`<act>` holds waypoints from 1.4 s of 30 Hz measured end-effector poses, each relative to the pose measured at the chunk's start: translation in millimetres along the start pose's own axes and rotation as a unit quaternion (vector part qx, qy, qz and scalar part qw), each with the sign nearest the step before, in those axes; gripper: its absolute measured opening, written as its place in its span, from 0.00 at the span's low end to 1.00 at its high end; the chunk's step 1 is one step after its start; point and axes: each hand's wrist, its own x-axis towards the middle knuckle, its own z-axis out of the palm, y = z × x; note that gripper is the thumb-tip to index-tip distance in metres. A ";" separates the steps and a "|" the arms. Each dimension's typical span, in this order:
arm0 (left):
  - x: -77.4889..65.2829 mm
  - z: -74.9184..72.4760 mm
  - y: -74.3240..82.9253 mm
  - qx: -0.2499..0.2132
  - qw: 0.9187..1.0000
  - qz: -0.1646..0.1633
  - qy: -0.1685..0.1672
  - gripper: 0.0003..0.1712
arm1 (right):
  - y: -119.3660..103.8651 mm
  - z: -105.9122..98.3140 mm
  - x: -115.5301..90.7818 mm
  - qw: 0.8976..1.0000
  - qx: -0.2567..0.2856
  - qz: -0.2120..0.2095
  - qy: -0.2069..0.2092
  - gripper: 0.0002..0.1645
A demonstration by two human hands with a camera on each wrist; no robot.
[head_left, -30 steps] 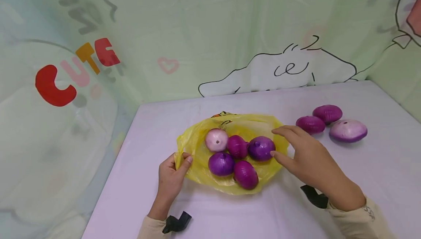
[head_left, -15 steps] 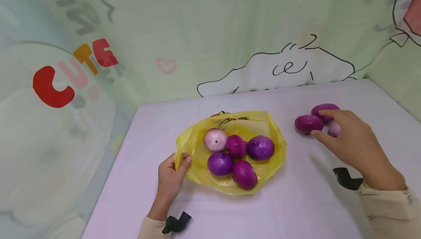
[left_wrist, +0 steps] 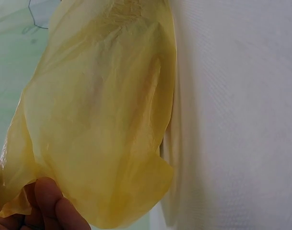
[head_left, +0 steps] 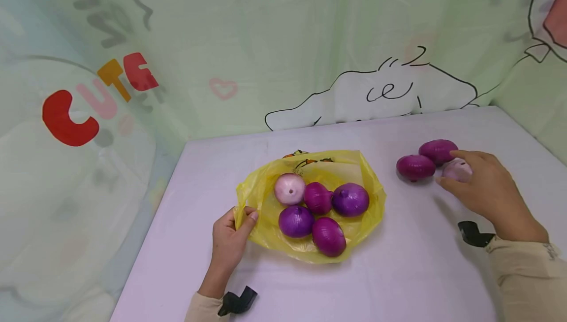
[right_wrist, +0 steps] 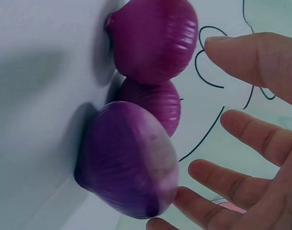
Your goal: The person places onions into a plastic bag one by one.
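My left hand [head_left: 230, 241] pinches the rim of a yellow plastic bag [head_left: 265, 213] between thumb and fingers. Several onions, such as a pale one [head_left: 290, 189] and a purple one [head_left: 351, 200], lie inside the wide mouth of the bag. At the right, my right hand [head_left: 493, 189] hovers with spread fingers above a purple-and-white onion [right_wrist: 131, 160], partly hiding it in the head view. Beside that onion lie two magenta onions, the nearer-left one [head_left: 415, 168] and the farther one [head_left: 438, 151]. In the left wrist view, yellow film [left_wrist: 102, 110] hides the bag's contents.
A white cloth covers the table [head_left: 398, 263]. Behind and to the left hangs a pale green printed curtain [head_left: 221, 41]. Black strap-like pieces [head_left: 238, 301] sit by both wrists.
My right hand has moved from the bag's right edge over to the onions at the right. My left hand keeps hold of the bag rim in the same place.
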 end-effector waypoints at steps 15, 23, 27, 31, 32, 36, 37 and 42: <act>1.1 0.2 -1.1 -0.006 1.000 0.000 -0.002 0.06 | 26.4 1.9 8.4 0.997 -0.033 0.074 -0.009 0.44; 0.8 0.0 -0.4 -0.005 1.000 -0.001 0.000 0.06 | 34.4 3.6 6.2 0.997 -0.035 0.075 0.001 0.42; 0.5 0.0 -0.8 -0.005 1.000 -0.001 0.002 0.06 | 35.5 4.6 5.5 0.994 -0.032 0.099 -0.005 0.43; 0.2 -0.1 -0.9 -0.006 1.000 -0.002 0.003 0.07 | 34.3 4.1 4.1 0.991 -0.030 0.126 -0.020 0.45; 0.2 -0.1 -0.6 -0.006 1.000 -0.003 0.003 0.07 | 34.1 3.8 3.6 0.991 -0.031 0.126 -0.024 0.46; 0.2 -0.1 -0.9 -0.007 1.000 -0.003 0.003 0.07 | 34.3 3.8 1.5 0.991 -0.036 0.126 -0.029 0.46; 0.3 0.0 -1.3 -0.007 1.000 -0.003 0.003 0.07 | 34.6 3.9 1.1 0.991 -0.038 0.126 -0.031 0.46; 1.0 0.3 -3.0 -0.006 1.000 -0.002 0.004 0.06 | 37.9 6.4 0.4 0.989 -0.039 0.136 -0.036 0.50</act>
